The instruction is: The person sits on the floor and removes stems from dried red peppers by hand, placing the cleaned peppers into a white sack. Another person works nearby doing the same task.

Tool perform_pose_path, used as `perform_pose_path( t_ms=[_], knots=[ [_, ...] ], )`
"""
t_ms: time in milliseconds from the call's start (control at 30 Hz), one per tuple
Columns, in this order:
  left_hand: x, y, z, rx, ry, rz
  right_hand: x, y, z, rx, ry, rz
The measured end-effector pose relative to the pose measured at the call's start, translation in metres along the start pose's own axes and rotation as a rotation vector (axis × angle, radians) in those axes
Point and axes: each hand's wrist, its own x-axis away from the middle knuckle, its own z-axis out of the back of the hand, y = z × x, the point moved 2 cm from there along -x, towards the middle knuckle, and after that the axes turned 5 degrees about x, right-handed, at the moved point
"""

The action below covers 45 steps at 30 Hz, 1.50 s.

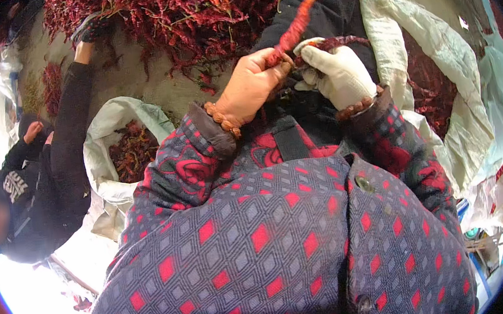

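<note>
My bare left hand (pixel 248 83) pinches a long, wrinkled red dried chilli (pixel 295 28) near its lower end, and its tip points up and to the right. My right hand (pixel 339 72) wears a white glove and is close beside the left one. Its thumb and fingers grip a darker dried chilli (pixel 345 42) that extends to the right. Both hands are raised in front of my lap, over dark trousers (pixel 318 7). Where the fingers of the two hands meet, the chilli ends are partly hidden.
A large heap of dried red chillies (pixel 172 18) covers the floor ahead. An open white woven sack (pixel 95 159) with chillies stands left, another pale sack (pixel 388 37) with chillies right. Further left sits another person (pixel 47 178) in dark clothes, one leg stretched towards the heap.
</note>
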Motion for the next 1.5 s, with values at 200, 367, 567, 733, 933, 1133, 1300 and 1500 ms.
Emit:
perform_pose_path(
  t_ms=[200, 367, 567, 733, 933, 1133, 1300, 1500],
  knots=[
    [0.000, 0.002, -0.004, -0.040, 0.016, 0.014, -0.002, 0.002, 0.006, 0.081, 0.056, -0.004],
    [-0.002, -0.003, 0.004, 0.079, -0.128, -0.013, 0.004, 0.000, -0.004, -0.049, -0.026, -0.140],
    [0.010, 0.010, -0.017, -0.072, -0.573, -0.061, -0.003, 0.010, 0.026, -0.118, 0.118, -0.134],
    [-0.001, 0.006, 0.007, 0.166, -0.052, 0.096, 0.003, -0.015, 0.016, 0.402, 0.050, 0.077],
    [0.000, 0.000, -0.002, -0.136, -0.284, -0.034, -0.001, -0.025, -0.006, 0.570, -0.238, 0.197],
    [-0.007, -0.011, -0.003, -0.051, -0.284, 0.061, -0.002, -0.010, 0.013, 0.097, 0.128, 0.007],
    [-0.001, 0.007, -0.005, -0.254, 0.028, -0.039, 0.011, -0.032, 0.002, 0.068, 0.049, 0.049],
    [-0.005, 0.003, -0.014, -0.031, -0.089, -0.009, 0.009, -0.017, 0.020, -0.041, 0.081, 0.124]
  ],
)
